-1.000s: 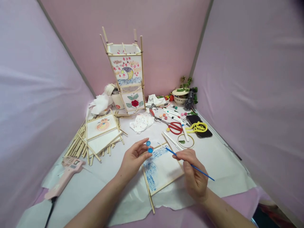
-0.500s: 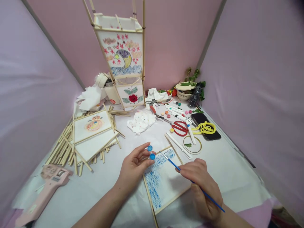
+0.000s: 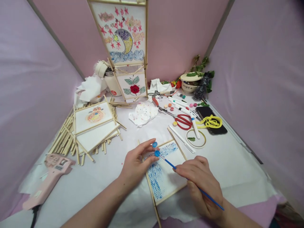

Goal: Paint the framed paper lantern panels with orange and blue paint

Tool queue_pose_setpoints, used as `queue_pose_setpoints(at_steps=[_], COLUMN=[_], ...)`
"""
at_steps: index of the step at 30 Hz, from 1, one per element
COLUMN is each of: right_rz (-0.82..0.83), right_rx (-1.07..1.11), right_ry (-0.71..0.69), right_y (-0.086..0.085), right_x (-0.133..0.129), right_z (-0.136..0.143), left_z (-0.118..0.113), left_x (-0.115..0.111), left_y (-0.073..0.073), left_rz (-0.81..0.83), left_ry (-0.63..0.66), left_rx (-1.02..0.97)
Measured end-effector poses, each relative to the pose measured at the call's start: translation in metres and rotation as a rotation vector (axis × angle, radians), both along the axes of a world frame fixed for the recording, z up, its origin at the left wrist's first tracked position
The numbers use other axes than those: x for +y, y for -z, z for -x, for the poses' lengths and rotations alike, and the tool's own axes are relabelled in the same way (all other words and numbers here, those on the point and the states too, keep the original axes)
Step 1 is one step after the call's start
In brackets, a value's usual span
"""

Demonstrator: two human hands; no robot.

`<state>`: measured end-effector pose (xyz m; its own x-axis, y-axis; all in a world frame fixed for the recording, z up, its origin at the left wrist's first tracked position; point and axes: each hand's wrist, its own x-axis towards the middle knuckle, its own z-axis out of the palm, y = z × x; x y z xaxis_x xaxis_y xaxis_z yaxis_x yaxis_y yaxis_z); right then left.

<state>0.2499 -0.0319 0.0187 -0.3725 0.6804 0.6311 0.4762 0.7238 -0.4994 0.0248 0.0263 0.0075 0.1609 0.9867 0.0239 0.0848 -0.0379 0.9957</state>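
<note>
Between thumb and fingers, my left hand (image 3: 139,158) pinches a small paint pot (image 3: 157,153) of blue paint, its round lid flipped up behind it. My right hand (image 3: 201,183) grips a thin blue paintbrush (image 3: 169,162), and the bristle tip is at the pot's opening. Under both hands lies a wood-framed white panel (image 3: 174,177), tilted on the table. Blue dabs run along its left side and its far edge; the rest is white.
A tall stick-framed lantern (image 3: 133,63) with painted panels stands at the back. Wooden sticks (image 3: 63,139), another framed panel (image 3: 93,118) and a pink glue gun (image 3: 51,179) lie left. Red-handled scissors (image 3: 184,122), markers (image 3: 195,126), a tape roll (image 3: 204,139) and a phone (image 3: 220,128) lie right.
The brush tip has moved from just right of the paint pot onto its opening. My left hand has shifted slightly, still pinching the pot. The whole view has tilted a little downward.
</note>
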Motion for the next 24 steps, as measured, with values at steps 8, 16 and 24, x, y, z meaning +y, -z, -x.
queue_pose_setpoints(at_steps=[8,16,24], right_rz=[0.018,0.013,0.026], right_rx=[0.013,0.011,0.015], right_ry=[0.04,0.066,0.102], right_y=[0.001,-0.005,-0.004], right_x=[-0.002,-0.001,-0.002], right_z=[0.003,0.006,0.009], left_z=[0.0,0.001,0.002], left_x=[-0.001,-0.003,-0.004], left_y=[-0.003,0.003,0.007], left_rz=[-0.037,-0.134,-0.15], left_ry=[0.002,0.011,0.009], left_rx=[0.08,0.225,0.269])
